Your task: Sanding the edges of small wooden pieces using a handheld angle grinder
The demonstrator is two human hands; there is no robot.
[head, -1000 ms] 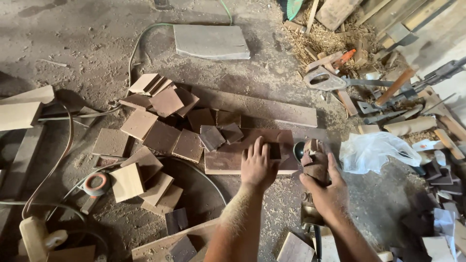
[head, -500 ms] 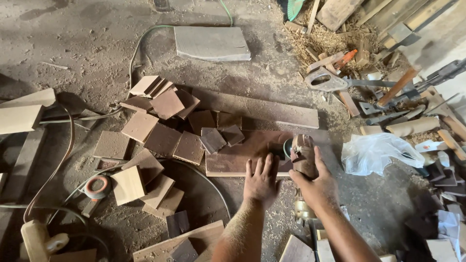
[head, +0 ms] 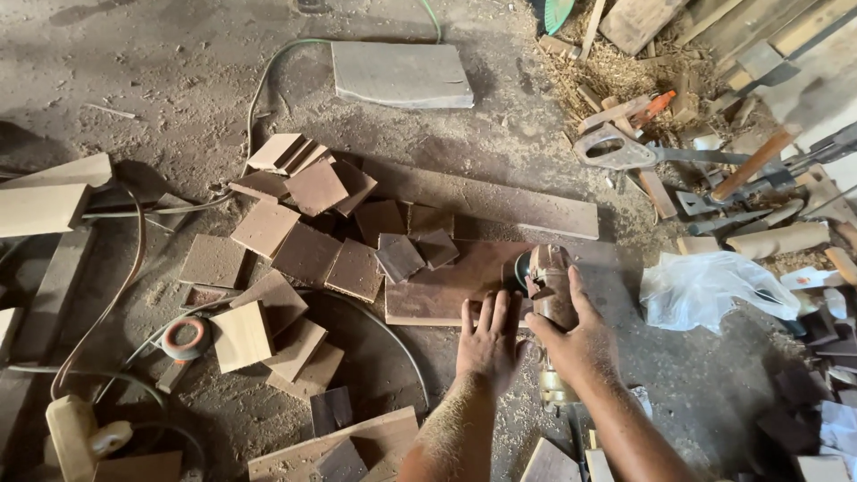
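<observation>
Right hand [head: 578, 344] has its fingers wrapped round the body of a handheld power grinder [head: 546, 290], thumb on the near side. Grinder: dusty brown-grey casing, worn and patchy, dark round head at the far end, brass-coloured rear end poking out below the wrist toward the viewer. Head sits over the right part of a dark reddish-brown board [head: 446, 290] lying flat on the floor [head: 161, 71]; whether it actually touches the wood can't be told.

Left hand [head: 489, 344] is flat, fingers spread and released, palm pressing down on the board's near edge, just beside the grinder. Forearm coated in sawdust.

Board is a wide rectangular plank, smooth, darker than the scraps around it. Left of it, a scattered heap of small square offcuts [head: 303, 241], tan to dark brown, some overlapping, a couple resting on the board's left end. A longer grey plank [head: 500, 201] lies just behind the board.

Floor is concrete with sawdust everywhere. A crumpled white plastic bag [head: 710, 290] sits right of the grinder. A handsaw [head: 625, 152] and other tools lie further right among shavings.
</observation>
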